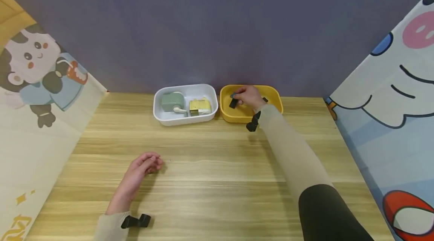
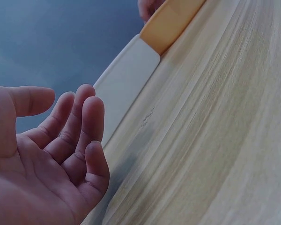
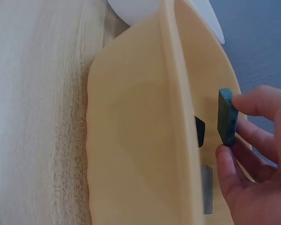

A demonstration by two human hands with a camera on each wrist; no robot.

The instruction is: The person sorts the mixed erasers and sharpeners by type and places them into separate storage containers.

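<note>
The right hand is pinching a small dark teal rectangular block over the yellow plastic tray, its long axis upright between the fingertips, while the left hand is resting loosely curled on the wooden worktop, well apart.

One arm stretched forward, the other resting near

The right arm, in a beige sleeve with a dark upper part, reaches forward and to the left, nearly straight; the right hand is bent down at the wrist, its thumb and fingertips pinching together in a small grip, the remaining fingers curled loosely beneath; a black strap sits at the wrist; the left hand lies low and close to the body on its outer edge, palm turned inward, fingers relaxed and slightly curled, the thumb held apart and holding nothing; its forearm angles back toward the body, a black strap on the beige cuff.
</note>
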